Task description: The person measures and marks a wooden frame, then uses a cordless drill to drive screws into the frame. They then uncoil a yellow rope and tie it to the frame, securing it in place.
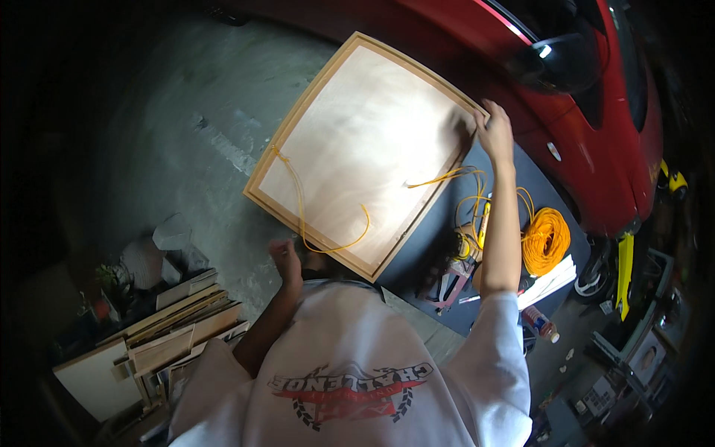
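A large wooden frame [297, 100] with a pale panel set inside it lies tilted across a dark table [514, 158], its left part reaching past the edge. My right hand [495, 135] is closed on the frame's far right corner, fingers over the rim. Beside the frame's near left side, my left hand [285, 261] is held up with its fingers apart, touching nothing that I can see. An orange cord [301, 195] is fastened to the left rail and curls over the panel and near edge. Another orange cord end [439, 178] lies across the right rail.
A coil of orange cord [547, 242], white strips [550, 281] and a tool with a dark handle [451, 287] lie on the table at the right. A red car [596, 160] stands close behind. Stacked boards [167, 328] are at the lower left, and a bottle [541, 325] is at the lower right.
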`<state>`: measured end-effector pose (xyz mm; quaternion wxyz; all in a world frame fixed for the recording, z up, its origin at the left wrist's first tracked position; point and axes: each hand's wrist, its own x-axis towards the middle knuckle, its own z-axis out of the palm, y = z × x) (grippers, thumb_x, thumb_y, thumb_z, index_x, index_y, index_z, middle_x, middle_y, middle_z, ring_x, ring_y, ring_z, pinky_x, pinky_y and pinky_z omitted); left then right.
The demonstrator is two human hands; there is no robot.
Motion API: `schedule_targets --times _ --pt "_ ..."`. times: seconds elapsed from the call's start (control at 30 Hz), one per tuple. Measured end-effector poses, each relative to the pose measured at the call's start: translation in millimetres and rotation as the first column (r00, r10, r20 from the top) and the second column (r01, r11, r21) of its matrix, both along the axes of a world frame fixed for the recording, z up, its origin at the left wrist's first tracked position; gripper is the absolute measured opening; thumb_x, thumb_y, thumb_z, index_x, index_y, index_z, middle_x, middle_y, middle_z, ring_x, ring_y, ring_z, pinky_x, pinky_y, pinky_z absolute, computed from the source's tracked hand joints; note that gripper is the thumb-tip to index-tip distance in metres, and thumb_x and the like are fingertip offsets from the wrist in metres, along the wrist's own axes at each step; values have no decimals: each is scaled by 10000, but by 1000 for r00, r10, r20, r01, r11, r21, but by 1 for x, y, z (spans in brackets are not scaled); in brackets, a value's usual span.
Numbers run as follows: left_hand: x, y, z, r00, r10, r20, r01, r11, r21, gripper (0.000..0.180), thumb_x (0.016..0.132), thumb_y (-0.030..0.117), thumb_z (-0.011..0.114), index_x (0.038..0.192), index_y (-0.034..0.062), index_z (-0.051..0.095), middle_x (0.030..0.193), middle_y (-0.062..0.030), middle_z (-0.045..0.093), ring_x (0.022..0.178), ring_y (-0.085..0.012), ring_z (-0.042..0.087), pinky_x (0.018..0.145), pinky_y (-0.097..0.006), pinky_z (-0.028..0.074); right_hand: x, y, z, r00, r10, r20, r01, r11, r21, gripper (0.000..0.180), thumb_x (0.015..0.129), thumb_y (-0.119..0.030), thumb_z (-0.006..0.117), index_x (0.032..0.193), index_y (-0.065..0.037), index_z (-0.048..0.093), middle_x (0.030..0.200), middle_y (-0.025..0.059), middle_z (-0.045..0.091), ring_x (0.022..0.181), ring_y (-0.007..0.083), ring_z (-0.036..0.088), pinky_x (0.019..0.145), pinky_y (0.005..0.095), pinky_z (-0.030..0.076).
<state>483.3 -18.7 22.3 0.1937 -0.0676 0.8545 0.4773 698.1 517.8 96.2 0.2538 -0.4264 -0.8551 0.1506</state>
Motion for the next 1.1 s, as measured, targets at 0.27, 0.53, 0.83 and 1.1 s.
schedule_targets --times 0.27,0.53,0.83,1.1 --pt "40 30 -25 899 -11 437 8 1000 9 385 1022 359 650 1189 56 480 1051 -70 605 880 -154 621 670 -297 555 -105 69 -98 843 -37 537 146 976 -161 428 996 -387 578 1316 -102 586 1321 176 623 1231 406 596 1012 567 480" --pt "38 38 -34 988 3 156 19 990 -142 366 1056 319 577 1104 -38 514 1037 -185 606 995 -282 605 882 -450 485 -101 76 -104 870 -23 493 132 973 -187 296 1022 -219 505 1297 -177 605 1413 204 582 1349 372 515 1066 624 404" --pt "-94 10 0 952 307 11 -300 923 239 393 1008 403 679 937 41 545 917 -57 608 843 -166 572 757 -352 511 -101 12 -39 971 -115 212 171 948 -268 220 1014 -309 546 1144 -131 559 1039 254 713 1024 466 671 856 554 517" --pt "-269 -20 93 970 91 -227 -12 944 329 404 964 409 744 867 63 558 886 -79 670 762 -156 622 700 -321 551 -151 -67 35 993 -115 -32 83 859 -505 490 975 -429 628 1232 -14 584 1136 270 698 1094 435 666 954 514 506"
